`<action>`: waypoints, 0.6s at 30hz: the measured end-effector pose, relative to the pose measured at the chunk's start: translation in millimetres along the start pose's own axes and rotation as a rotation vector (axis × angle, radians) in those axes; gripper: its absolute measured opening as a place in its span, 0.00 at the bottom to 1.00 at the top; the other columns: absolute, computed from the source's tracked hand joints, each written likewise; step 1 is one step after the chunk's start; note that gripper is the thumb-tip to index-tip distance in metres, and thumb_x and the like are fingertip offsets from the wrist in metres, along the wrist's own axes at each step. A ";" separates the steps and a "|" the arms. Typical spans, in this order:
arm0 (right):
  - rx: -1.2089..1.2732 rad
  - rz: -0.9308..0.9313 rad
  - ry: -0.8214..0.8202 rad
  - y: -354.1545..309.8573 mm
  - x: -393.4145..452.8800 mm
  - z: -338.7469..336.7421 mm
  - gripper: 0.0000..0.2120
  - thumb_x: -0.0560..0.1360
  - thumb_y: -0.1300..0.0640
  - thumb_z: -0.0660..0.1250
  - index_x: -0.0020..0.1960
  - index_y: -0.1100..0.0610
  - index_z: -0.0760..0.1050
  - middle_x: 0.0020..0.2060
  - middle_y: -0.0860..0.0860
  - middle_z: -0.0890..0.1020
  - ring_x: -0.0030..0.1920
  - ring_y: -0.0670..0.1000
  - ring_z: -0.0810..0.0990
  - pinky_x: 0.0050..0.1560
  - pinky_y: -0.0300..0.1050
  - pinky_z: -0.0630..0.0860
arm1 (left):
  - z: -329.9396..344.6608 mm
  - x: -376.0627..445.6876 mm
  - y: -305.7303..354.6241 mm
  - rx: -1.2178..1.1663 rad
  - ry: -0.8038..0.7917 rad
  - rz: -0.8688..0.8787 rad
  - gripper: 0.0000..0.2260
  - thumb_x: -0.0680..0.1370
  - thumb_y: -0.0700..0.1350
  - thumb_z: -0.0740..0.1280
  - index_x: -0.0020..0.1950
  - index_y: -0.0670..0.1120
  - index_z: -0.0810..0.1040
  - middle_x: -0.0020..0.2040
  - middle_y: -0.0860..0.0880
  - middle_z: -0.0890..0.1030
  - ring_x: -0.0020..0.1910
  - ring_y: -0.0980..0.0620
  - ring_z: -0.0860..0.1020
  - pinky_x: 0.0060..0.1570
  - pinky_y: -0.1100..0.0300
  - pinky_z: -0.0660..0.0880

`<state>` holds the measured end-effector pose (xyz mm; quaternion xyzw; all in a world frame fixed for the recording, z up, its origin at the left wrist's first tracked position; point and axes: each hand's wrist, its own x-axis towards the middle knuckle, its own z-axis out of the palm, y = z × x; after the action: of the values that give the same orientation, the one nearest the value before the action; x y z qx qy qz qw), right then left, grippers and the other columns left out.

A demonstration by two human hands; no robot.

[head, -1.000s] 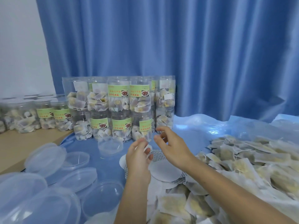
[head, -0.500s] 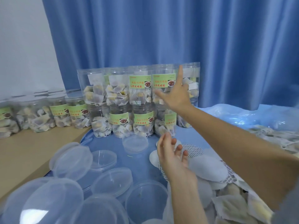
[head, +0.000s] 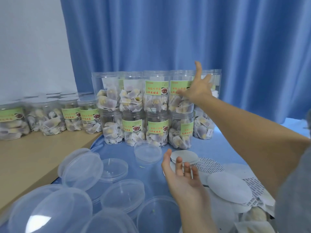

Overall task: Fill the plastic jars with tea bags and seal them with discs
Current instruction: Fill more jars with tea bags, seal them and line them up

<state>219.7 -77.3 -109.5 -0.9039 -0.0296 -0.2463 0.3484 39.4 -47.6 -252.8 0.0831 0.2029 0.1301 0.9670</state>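
Reaching farther, right hand (head: 198, 91) meets stacked, tea-filled jars (head: 180, 96).

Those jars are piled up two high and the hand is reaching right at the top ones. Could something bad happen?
Maybe. The right hand reaches with spread fingers at the top row of jars, which only stand on the jars beneath, so a bump could topple them onto the blue cloth. Loose clear lids lie right in front of the stack and could get knocked about. The left hand hovers open and holds nothing, so it steadies nothing.
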 end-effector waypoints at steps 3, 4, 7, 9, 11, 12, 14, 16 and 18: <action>0.026 -0.034 -0.065 -1.9 0.7 -0.8 0.44 0.71 0.50 0.73 0.75 0.41 0.45 0.71 0.62 0.59 0.62 0.64 0.72 0.57 0.55 0.76 | 0.7 1.2 0.3 -0.004 0.001 0.019 0.05 0.73 0.50 0.68 0.40 0.53 0.83 0.41 0.49 0.74 0.33 0.53 0.70 0.33 0.62 0.68; 0.065 -0.056 -0.041 -2.4 -0.5 -0.3 0.40 0.72 0.52 0.72 0.74 0.44 0.50 0.66 0.62 0.67 0.56 0.62 0.77 0.51 0.53 0.78 | 1.1 1.7 0.7 -0.003 0.004 0.021 0.05 0.73 0.50 0.68 0.40 0.53 0.83 0.42 0.49 0.74 0.33 0.53 0.70 0.33 0.62 0.68; 0.154 -0.127 0.052 -3.6 -10.6 1.3 0.30 0.74 0.61 0.69 0.67 0.49 0.56 0.53 0.61 0.75 0.41 0.56 0.79 0.36 0.46 0.75 | 0.7 4.3 1.3 -0.011 0.011 0.020 0.06 0.73 0.50 0.68 0.38 0.53 0.83 0.43 0.48 0.73 0.35 0.52 0.70 0.35 0.62 0.68; 0.187 -0.151 0.111 -0.1 -22.2 1.1 0.28 0.74 0.64 0.69 0.65 0.50 0.57 0.53 0.60 0.74 0.41 0.56 0.78 0.37 0.48 0.76 | 0.4 5.4 1.4 -0.008 0.010 0.002 0.07 0.73 0.50 0.69 0.36 0.53 0.84 0.43 0.48 0.73 0.35 0.52 0.70 0.35 0.62 0.68; 0.234 -0.171 0.204 6.0 -36.2 -2.9 0.26 0.73 0.64 0.70 0.63 0.51 0.59 0.53 0.59 0.73 0.44 0.57 0.77 0.41 0.51 0.76 | -0.3 6.1 0.6 0.001 0.009 -0.013 0.06 0.71 0.49 0.71 0.34 0.52 0.84 0.42 0.48 0.74 0.35 0.52 0.70 0.35 0.62 0.69; 0.256 -0.196 0.252 10.1 -43.7 -6.2 0.26 0.73 0.64 0.70 0.63 0.51 0.60 0.54 0.59 0.73 0.44 0.56 0.76 0.41 0.50 0.74 | -0.5 5.2 -0.2 0.004 0.005 -0.013 0.05 0.71 0.49 0.71 0.35 0.52 0.84 0.42 0.49 0.75 0.35 0.52 0.71 0.35 0.61 0.69; 0.299 -0.268 0.311 18.7 -60.5 -15.9 0.25 0.72 0.64 0.70 0.62 0.51 0.62 0.54 0.56 0.71 0.42 0.53 0.74 0.42 0.44 0.69 | -0.9 6.2 -2.0 0.031 -0.010 -0.011 0.02 0.71 0.50 0.72 0.41 0.53 0.83 0.43 0.49 0.75 0.36 0.52 0.71 0.36 0.61 0.69; 0.322 -0.326 0.314 28.0 -80.3 -29.0 0.26 0.71 0.62 0.72 0.62 0.51 0.63 0.54 0.52 0.70 0.40 0.50 0.73 0.43 0.42 0.67 | -0.9 8.1 -4.7 0.088 -0.024 0.015 0.08 0.72 0.49 0.71 0.49 0.52 0.81 0.44 0.50 0.75 0.37 0.53 0.72 0.35 0.62 0.70; 0.334 -0.358 0.277 38.5 -101.7 -43.3 0.27 0.69 0.59 0.74 0.61 0.48 0.63 0.54 0.50 0.72 0.42 0.48 0.73 0.44 0.41 0.66 | -0.4 9.0 -7.5 0.221 -0.044 0.099 0.09 0.73 0.45 0.71 0.52 0.52 0.79 0.46 0.49 0.75 0.37 0.54 0.72 0.35 0.63 0.70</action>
<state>120.8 -122.3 -153.1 -0.7721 -0.1813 -0.4170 0.4439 48.8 -52.1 -258.1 0.2018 0.1902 0.1529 0.9485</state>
